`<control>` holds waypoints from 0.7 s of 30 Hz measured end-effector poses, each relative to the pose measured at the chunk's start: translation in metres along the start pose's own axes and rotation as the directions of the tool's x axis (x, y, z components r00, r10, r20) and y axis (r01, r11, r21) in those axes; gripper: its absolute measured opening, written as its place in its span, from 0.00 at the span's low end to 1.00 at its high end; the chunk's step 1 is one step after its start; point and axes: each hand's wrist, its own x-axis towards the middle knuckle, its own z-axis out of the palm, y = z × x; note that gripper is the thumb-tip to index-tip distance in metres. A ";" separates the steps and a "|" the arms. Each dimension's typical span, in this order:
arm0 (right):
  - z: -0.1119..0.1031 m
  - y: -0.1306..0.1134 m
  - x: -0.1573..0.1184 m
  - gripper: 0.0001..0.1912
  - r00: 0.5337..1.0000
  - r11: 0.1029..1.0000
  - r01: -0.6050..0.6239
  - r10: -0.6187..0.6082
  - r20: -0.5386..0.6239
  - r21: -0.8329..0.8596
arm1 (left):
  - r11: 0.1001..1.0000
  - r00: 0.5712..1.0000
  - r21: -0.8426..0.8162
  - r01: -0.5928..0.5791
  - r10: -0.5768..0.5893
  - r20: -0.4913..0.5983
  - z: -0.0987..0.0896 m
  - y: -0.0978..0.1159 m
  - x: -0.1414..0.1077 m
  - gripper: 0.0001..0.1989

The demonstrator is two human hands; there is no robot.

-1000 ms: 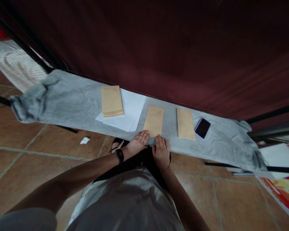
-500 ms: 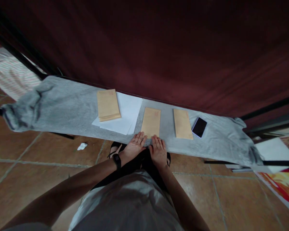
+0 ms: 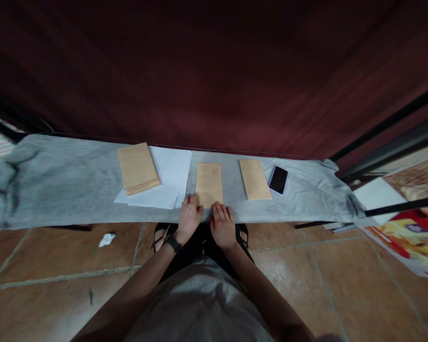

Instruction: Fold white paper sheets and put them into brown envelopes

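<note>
A brown paper envelope (image 3: pixel 209 183) lies flat on the grey cloth in front of me, a small reddish mark near its far right corner. My left hand (image 3: pixel 190 216) rests at its near left corner, fingers extended. At the near right corner my right hand (image 3: pixel 222 224) lies palm down with its fingers stretched out. To the left, a stack of brown envelopes (image 3: pixel 137 168) sits partly on white paper sheets (image 3: pixel 171 173). Another brown envelope (image 3: pixel 255 179) lies to the right, and beside it is a phone (image 3: pixel 278 180) with a dark screen.
The narrow bench is covered with grey cloth (image 3: pixel 78 180), bunched at both ends. A dark red curtain (image 3: pixel 214 85) hangs behind it. Crumpled white tissue (image 3: pixel 107 239) is on the tiled floor (image 3: pixel 288 280). Black bars and a colourful printed box (image 3: pixel 413 237) stand at the right.
The view has turned, so the bench appears more level and its things sit farther left. My left hand has shifted from the envelope's near edge to its left corner. The envelopes look unmoved.
</note>
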 end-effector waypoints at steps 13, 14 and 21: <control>-0.022 -0.004 0.021 0.22 0.996 1.000 -0.014 0.014 -0.084 -0.006 | 0.568 0.939 -0.750 0.340 -0.162 0.303 -0.013 0.014 0.011 0.20; -0.024 -0.003 0.023 0.22 0.996 1.000 -0.020 0.020 -0.084 -0.003 | 0.517 0.935 -0.782 0.350 -0.139 0.327 -0.016 0.016 0.009 0.20; -0.044 0.015 0.042 0.14 0.931 0.849 -0.153 0.295 -0.216 0.505 | 0.004 0.876 -0.876 0.482 -0.027 0.481 -0.031 0.028 -0.001 0.28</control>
